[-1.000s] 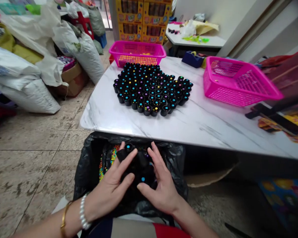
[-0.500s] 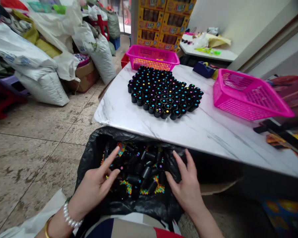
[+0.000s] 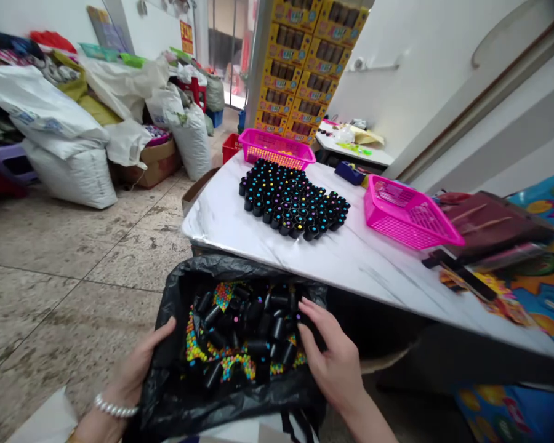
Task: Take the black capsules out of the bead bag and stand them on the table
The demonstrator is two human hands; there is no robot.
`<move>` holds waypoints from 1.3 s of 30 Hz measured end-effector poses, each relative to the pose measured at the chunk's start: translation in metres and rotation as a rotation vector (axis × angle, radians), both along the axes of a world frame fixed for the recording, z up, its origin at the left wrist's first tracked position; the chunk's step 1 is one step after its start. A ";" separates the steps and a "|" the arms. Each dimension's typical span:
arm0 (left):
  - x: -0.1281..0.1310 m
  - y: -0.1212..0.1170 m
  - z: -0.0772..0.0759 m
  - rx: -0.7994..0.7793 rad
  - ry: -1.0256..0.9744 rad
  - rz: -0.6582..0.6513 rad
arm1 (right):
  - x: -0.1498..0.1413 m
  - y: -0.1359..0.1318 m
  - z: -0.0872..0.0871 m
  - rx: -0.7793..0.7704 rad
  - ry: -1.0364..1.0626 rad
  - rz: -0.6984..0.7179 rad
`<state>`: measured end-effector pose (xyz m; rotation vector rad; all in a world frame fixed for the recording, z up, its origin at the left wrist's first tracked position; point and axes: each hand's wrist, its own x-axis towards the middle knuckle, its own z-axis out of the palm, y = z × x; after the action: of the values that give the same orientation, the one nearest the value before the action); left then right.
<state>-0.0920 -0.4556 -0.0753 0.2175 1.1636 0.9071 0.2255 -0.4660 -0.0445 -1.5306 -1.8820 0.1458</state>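
Note:
A black plastic bag [image 3: 180, 394] lies open on my lap, full of loose black tubes [image 3: 253, 326] and small coloured beads [image 3: 224, 295]. My left hand [image 3: 133, 372] grips the bag's left edge, fingers partly hidden behind the plastic. My right hand [image 3: 335, 360] rests on the bag's right rim, its fingers curled over the plastic and touching the nearest tubes. On the white marble table [image 3: 369, 264] ahead stands a dense cluster of upright black tubes [image 3: 293, 203] with coloured tops.
Two pink baskets stand on the table, one at the far end [image 3: 277, 147], one to the right [image 3: 409, 215]. Dark flat items [image 3: 484, 231] lie at the right edge. White sacks [image 3: 69, 160] and cardboard boxes [image 3: 154, 163] crowd the floor on the left; yellow cartons [image 3: 305, 67] are stacked behind.
Both hands have come off the tubes in the bag and moved out to its edges. The view has tilted up and pulled back from the table.

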 end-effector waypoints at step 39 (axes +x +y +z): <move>0.021 -0.017 0.035 -0.137 -0.191 0.210 | -0.094 0.025 -0.014 -0.510 0.040 0.347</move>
<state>-0.0706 -0.4730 -0.0403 -0.1028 1.0780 1.0039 0.1319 -0.4415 -0.0583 -1.4758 -2.1703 0.8635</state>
